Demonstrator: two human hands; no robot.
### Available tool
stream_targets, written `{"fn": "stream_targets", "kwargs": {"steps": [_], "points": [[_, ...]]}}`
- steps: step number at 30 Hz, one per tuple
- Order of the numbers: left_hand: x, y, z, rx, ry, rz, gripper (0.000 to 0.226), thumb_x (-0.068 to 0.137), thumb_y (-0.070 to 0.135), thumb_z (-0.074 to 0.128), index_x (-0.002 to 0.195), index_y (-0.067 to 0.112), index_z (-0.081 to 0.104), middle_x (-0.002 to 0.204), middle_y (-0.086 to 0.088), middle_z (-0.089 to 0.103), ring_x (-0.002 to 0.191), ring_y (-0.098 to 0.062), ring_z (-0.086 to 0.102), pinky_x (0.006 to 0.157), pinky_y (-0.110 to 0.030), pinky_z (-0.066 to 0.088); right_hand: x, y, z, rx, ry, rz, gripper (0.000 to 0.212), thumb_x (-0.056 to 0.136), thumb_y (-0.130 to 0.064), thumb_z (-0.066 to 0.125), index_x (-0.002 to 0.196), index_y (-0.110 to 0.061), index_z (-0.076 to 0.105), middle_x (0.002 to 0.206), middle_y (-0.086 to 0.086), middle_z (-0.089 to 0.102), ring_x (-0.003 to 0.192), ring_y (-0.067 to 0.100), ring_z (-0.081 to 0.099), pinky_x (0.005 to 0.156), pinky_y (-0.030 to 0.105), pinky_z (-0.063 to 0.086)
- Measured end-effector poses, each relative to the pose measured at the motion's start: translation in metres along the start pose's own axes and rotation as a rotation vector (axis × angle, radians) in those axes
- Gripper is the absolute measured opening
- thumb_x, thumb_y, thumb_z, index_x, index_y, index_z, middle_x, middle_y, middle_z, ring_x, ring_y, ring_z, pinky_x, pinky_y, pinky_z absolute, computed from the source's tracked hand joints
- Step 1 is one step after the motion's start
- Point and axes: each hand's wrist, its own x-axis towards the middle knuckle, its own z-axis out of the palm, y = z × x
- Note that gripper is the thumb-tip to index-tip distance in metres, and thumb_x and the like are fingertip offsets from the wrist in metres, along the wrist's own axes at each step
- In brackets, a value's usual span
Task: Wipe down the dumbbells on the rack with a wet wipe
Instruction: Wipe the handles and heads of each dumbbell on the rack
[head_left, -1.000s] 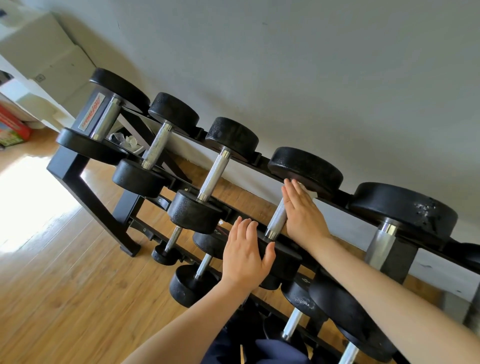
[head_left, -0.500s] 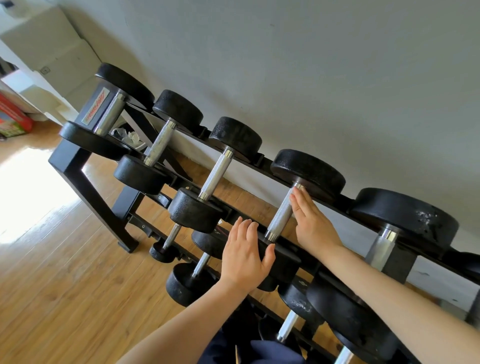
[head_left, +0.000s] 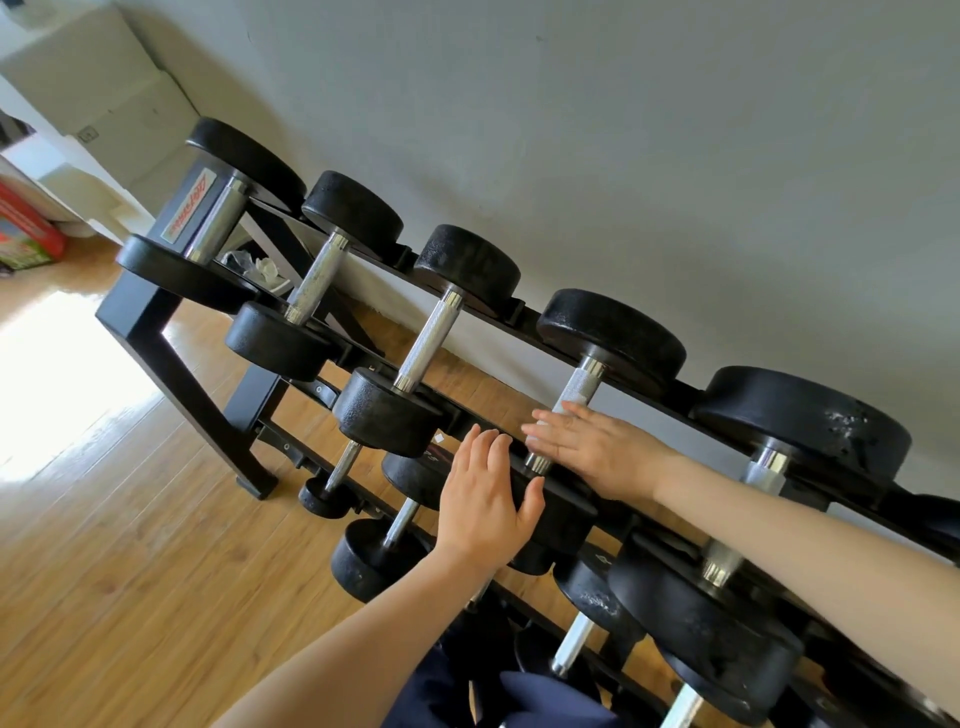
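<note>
Head view: a black dumbbell rack (head_left: 171, 358) stands on a wooden floor (head_left: 130, 597) against a grey wall (head_left: 623, 156). The fourth dumbbell (head_left: 610, 340) lies on the upper tier. The left hand (head_left: 485, 506) rests flat on its near head, fingers straight and together, thumb apart. The right hand (head_left: 597, 449) lies over the chrome handle (head_left: 574, 389), fingers extended and close together. A white scrap at the right fingertips may be the wet wipe (head_left: 537, 440); this cannot be confirmed.
</note>
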Motion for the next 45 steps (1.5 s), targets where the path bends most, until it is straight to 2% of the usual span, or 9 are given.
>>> {"fn": "stream_targets", "kwargs": {"steps": [3,11,17,22,24,30,36,41,45], "points": [[0.000,-0.001,0.001,-0.006,0.005,-0.002,0.067,0.087,0.053,0.036,0.125,0.001,0.057,0.126,-0.016,0.060,0.131,-0.036,0.047,0.106,-0.047,0.043,-0.003,-0.009,0.003,0.072,-0.026,-0.067,0.049,0.085,-0.013,0.034,0.128,-0.004,0.057,0.133,0.009,0.057,0.123,0.024,0.053,0.103,0.040,0.037],[-0.001,0.001,-0.001,0.008,0.009,0.001,0.068,0.089,0.054,0.036,0.126,0.001,0.057,0.127,-0.016,0.061,0.129,-0.036,0.050,0.106,-0.046,0.039,-0.015,-0.001,0.005,0.025,0.158,-0.058,0.041,0.094,-0.003,0.034,0.127,-0.006,0.057,0.132,0.009,0.057,0.123,0.024,0.053,0.105,0.039,0.035],[0.000,0.002,-0.002,0.006,-0.011,-0.007,0.071,0.088,0.054,0.034,0.128,0.001,0.056,0.130,-0.017,0.059,0.132,-0.036,0.046,0.109,-0.045,0.037,-0.006,-0.007,0.012,0.085,0.091,-0.127,0.041,0.088,-0.007,0.041,0.126,-0.002,0.057,0.132,0.009,0.057,0.123,0.024,0.052,0.103,0.040,0.041],[-0.001,0.000,-0.001,0.007,-0.020,-0.013,0.072,0.089,0.055,0.032,0.130,0.001,0.054,0.132,-0.017,0.057,0.134,-0.037,0.044,0.109,-0.046,0.035,-0.026,0.024,0.006,-0.059,0.123,-0.004,0.061,0.090,0.007,0.027,0.149,-0.008,0.021,0.142,0.008,0.042,0.138,0.019,0.029,0.118,0.033,0.019],[0.000,0.000,0.000,0.009,-0.019,-0.008,0.070,0.089,0.054,0.033,0.129,0.000,0.055,0.130,-0.017,0.058,0.132,-0.038,0.046,0.108,-0.047,0.037,-0.025,0.022,0.008,-0.036,0.192,0.129,0.056,0.089,0.007,0.025,0.144,-0.006,0.026,0.141,0.010,0.042,0.143,0.020,0.019,0.119,0.032,0.012],[-0.001,0.000,-0.002,0.003,-0.017,-0.007,0.073,0.088,0.056,0.031,0.131,0.002,0.054,0.134,-0.016,0.056,0.135,-0.035,0.042,0.111,-0.045,0.034,-0.016,-0.012,0.017,0.075,0.138,-0.044,0.047,0.088,-0.005,0.036,0.135,-0.007,0.043,0.134,0.008,0.055,0.124,0.021,0.051,0.103,0.036,0.043],[0.000,-0.001,-0.001,0.020,-0.027,-0.003,0.080,0.087,0.060,0.022,0.137,0.003,0.048,0.140,-0.014,0.051,0.140,-0.032,0.035,0.115,-0.043,0.029,-0.019,-0.001,0.004,0.040,0.262,0.260,0.052,0.082,0.006,0.033,0.127,-0.004,0.056,0.128,0.015,0.059,0.120,0.031,0.054,0.097,0.042,0.045],[0.000,0.002,-0.006,0.031,-0.061,-0.014,0.080,0.089,0.062,0.021,0.143,0.006,0.041,0.147,-0.011,0.043,0.144,-0.028,0.027,0.119,-0.040,0.024,-0.014,-0.025,0.001,0.126,0.278,0.418,0.058,0.064,0.019,0.072,0.118,0.002,0.063,0.125,0.019,0.060,0.117,0.036,0.056,0.093,0.042,0.038],[-0.001,0.003,-0.008,0.046,-0.076,-0.022,0.064,0.098,0.050,0.038,0.145,0.007,0.036,0.150,-0.011,0.038,0.145,-0.027,0.023,0.119,-0.041,0.023,-0.027,-0.043,-0.008,0.190,0.281,0.496,0.066,0.062,0.019,0.075,0.124,0.000,0.059,0.129,0.017,0.058,0.121,0.034,0.053,0.095,0.040,0.039]]}}
